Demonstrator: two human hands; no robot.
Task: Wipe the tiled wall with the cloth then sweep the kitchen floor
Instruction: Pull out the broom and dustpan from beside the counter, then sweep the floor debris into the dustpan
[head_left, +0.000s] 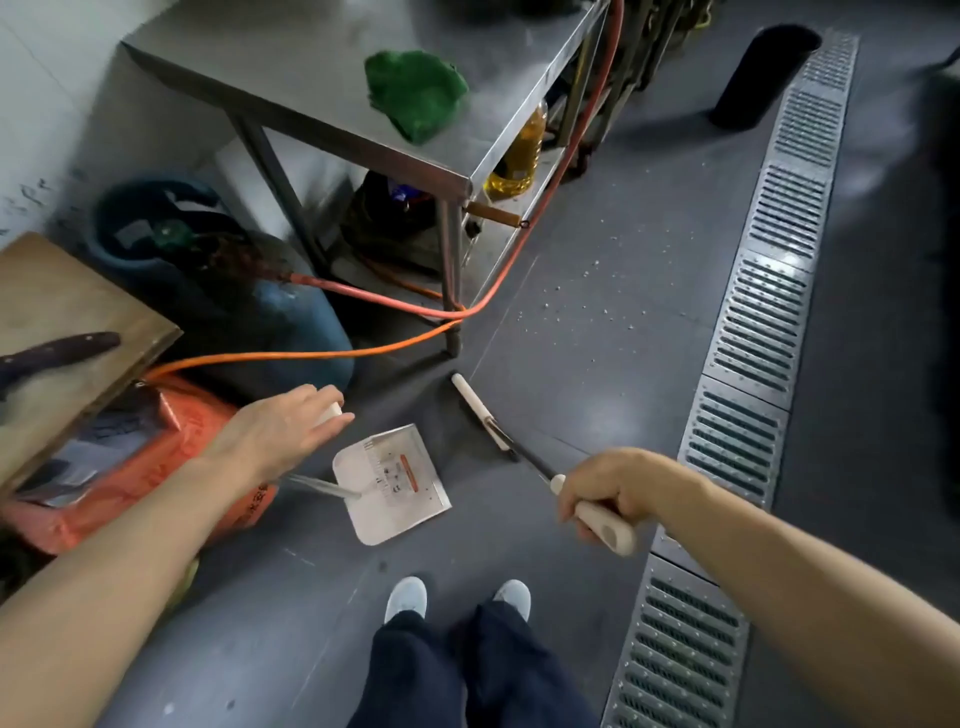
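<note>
Nearest, two white shoes and dark trouser legs on the grey floor. Just ahead, right hand closed in a fist round the cream handle of a broom, thin dark shaft slanting forward and left from the knuckles to a cream head resting on the floor. Left hand curled over the cream grip of a dustpan, fingers wrapped, metal stem dropping below the wrist to the white pan lying flat between both hands. Left of that hand, an orange sack, a wooden board with a dark-handled knife. Beyond its fingertips, a blue gas cylinder and an orange hose. Ahead of the broom head, white crumbs scattered on the floor. Right of the right hand, a metal drain grate. Farthest, a steel surface carrying the green cloth, well apart from both hands; a bottle of yellow oil on the shelf beneath.
</note>
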